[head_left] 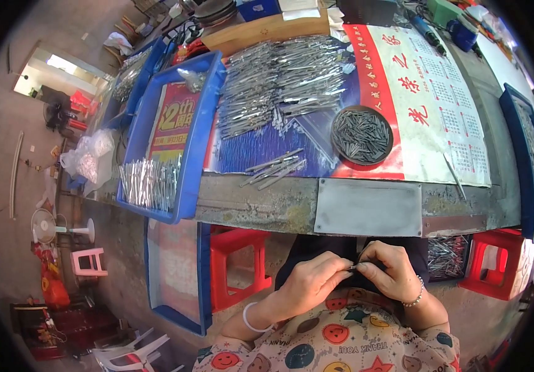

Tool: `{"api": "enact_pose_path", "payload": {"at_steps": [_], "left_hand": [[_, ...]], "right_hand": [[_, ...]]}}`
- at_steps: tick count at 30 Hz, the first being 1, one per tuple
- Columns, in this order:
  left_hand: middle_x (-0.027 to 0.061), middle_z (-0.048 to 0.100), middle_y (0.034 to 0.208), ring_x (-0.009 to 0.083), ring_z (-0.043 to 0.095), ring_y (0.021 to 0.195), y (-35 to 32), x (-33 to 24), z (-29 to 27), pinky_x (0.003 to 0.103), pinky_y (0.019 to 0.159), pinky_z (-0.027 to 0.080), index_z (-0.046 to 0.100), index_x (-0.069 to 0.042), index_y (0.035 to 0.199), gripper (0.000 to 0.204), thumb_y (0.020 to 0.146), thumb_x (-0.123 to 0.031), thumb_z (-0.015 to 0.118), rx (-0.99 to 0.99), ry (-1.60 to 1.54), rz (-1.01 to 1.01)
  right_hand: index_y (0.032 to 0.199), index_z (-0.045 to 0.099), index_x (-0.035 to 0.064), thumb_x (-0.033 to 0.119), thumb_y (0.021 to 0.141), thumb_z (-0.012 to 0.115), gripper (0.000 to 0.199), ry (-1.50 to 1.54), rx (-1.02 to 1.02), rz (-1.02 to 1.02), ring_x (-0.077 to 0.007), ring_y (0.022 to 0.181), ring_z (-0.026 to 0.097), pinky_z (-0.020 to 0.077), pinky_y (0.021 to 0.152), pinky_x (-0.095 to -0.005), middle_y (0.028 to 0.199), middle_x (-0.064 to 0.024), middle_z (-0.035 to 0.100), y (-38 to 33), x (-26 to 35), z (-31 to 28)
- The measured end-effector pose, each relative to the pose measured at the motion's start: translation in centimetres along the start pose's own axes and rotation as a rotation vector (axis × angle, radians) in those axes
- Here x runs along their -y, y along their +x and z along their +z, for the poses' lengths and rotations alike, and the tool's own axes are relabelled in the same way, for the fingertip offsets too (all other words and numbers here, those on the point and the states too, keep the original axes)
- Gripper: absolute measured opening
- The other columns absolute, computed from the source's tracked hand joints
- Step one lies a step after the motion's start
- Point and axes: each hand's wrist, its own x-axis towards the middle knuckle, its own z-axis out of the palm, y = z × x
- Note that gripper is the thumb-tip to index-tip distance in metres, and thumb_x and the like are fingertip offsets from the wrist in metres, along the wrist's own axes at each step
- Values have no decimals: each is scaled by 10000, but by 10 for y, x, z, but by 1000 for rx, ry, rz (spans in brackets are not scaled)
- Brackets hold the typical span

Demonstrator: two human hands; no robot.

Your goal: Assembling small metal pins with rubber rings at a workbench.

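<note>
My left hand (314,280) and my right hand (393,273) meet in front of my body, just below the table's near edge. Both are closed in a pinch, fingertips together on a small metal piece (352,268). Fingers cover most of it, so its full shape cannot be made out. Beyond my hands, a round bowl (339,150) holds many short dark metal pins. To its left lies a small loose pile of slim metal rods (274,168). Behind that, dense rows of similar silvery rods (282,80) cover a blue printed sheet.
A blue tray (187,167) with upright rods stands on the left; another blue tray (530,167) sits far right. A grey metal plate (369,208) lies at the table's front edge. Red stools (240,263) flank my legs. One thin rod (455,177) rests on the calendar sheet (431,93).
</note>
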Motion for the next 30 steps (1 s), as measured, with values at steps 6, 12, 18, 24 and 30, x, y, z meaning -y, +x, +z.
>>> {"api": "enact_pose_path", "payload": {"at_steps": [6,12,18,24,30], "left_hand": [[119,624,845,234,613,704,43,-7,-38,302,605,490,629,-21,966,216,767,37,689,-104,248,117],[54,574,890,98,585,707,95,6,-70,213,630,484,615,33,961,114,847,39,615,-95,146,-49],[27,583,878,77,580,685,128,20,-65,200,614,485,620,34,981,104,891,-15,602,-21,-130,-284],[38,618,848,82,589,659,148,41,-71,211,581,478,629,9,1039,177,919,-118,597,59,-651,-580],[74,592,884,116,559,653,161,54,-77,233,539,462,564,43,1083,235,924,-128,579,118,-1101,-742]], "right_hand": [[880,580,-18,77,846,654,125,138,-264,21,-142,682,598,474,628,-258,778,-96,610,-7,-7,-25],[850,558,-5,17,833,621,69,-66,-569,-118,-146,601,524,425,567,-258,747,-81,577,-2,-29,-46],[831,554,17,-28,745,639,129,-240,-621,-252,-258,579,552,422,532,-308,727,-115,579,6,-42,-51],[839,555,22,-29,722,655,162,-238,-595,-300,-250,572,559,424,511,-314,733,-111,591,8,-44,-57],[836,554,25,-31,691,668,193,-265,-583,-354,-246,562,563,431,501,-310,724,-109,591,8,-45,-59]]}}
